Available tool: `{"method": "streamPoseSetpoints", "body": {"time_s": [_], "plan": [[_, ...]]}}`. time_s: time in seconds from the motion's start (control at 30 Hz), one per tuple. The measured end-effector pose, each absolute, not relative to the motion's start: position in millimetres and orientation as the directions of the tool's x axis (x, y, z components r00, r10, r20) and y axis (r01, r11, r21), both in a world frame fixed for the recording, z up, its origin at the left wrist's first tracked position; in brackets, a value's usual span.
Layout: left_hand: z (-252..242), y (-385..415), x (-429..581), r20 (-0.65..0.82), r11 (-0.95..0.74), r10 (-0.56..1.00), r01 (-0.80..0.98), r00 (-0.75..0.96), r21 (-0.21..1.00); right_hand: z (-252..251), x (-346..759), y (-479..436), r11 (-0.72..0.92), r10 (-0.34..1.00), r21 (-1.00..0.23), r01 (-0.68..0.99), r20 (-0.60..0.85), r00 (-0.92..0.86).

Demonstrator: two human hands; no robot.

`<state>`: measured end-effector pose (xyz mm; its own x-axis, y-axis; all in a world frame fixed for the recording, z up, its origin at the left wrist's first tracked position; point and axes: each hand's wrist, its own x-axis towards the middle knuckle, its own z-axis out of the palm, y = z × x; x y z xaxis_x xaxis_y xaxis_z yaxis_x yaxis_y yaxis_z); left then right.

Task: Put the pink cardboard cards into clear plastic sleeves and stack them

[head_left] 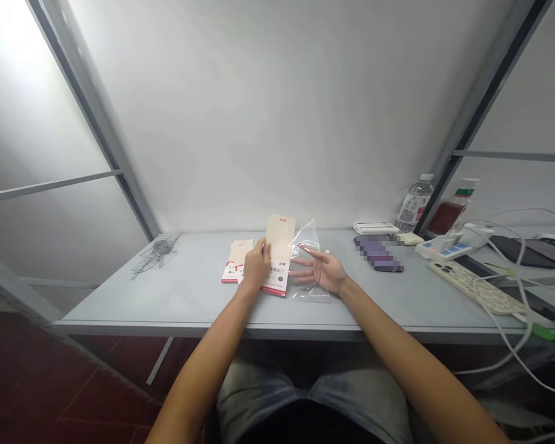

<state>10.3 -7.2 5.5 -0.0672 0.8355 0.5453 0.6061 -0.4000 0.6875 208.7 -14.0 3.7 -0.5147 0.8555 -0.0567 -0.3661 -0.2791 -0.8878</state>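
Left hand (258, 264) pinching flat cream-white card (281, 239), seemingly light, stiff, aptly at left edge; right hand (328, 271) spread at clear plastic sleeve (311, 293).

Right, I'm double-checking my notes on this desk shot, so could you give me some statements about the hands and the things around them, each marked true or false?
1. The left hand holds a printed cream card. True.
2. The right hand is clenched in a fist. False: its fingers are spread, at a clear plastic sleeve.
3. More cards are to the left of the held one. True.
4. The clear bottle is left of both hands. False: it is to their right.
5. A partly pixelated purple item lies to the right of the right hand. True.
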Motion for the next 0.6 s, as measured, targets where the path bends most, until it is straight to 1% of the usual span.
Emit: {"method": "streamPoseSetpoints", "body": {"time_s": [0.37,0.6], "plan": [[2.0,-6.1,12.3,0.535,-0.378,0.838,0.591,-0.110,0.713,-0.5,205.6,-14.0,-0.298,0.846,-0.892,-0.338,-0.083,-0.526],[0.9,-5.6,12.8,0.545,-0.371,0.831,0.624,-0.106,0.688,-4.3,200.9,-13.8,-0.324,0.836,-0.894,-0.309,-0.118,-0.535]]}}
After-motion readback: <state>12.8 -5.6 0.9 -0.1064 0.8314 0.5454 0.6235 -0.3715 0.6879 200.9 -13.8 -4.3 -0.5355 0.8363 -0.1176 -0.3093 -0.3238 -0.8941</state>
